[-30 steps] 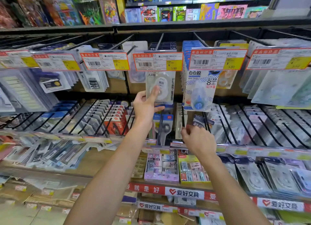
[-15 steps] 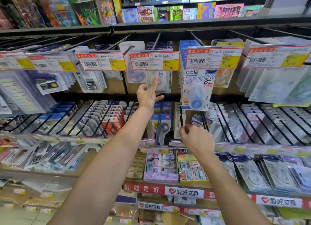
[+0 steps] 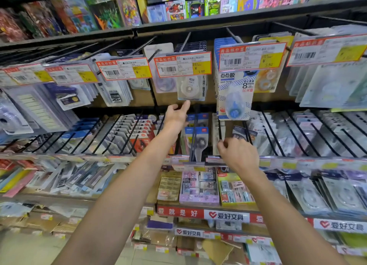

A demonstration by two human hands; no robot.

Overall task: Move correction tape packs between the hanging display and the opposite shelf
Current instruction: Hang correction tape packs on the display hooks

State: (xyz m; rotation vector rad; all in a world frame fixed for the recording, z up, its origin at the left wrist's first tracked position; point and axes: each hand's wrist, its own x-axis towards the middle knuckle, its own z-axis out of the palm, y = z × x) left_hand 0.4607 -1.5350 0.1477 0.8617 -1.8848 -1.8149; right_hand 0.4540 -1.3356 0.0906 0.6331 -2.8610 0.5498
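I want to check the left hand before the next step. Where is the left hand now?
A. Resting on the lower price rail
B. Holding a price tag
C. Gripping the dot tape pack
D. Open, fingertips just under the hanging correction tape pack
D: the left hand is open with straight fingers reaching up just below the correction tape pack, gripping nothing.

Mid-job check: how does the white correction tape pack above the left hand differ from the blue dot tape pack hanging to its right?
The white correction tape pack holds a round white dispenser; the blue dot tape pack holds a blue teardrop-shaped one. The white pack hangs further back and ends higher; the blue pack reaches lower. The left hand has fingertips just under the white pack; no hand is near the blue one. Both hang from pegs behind yellow price tags.
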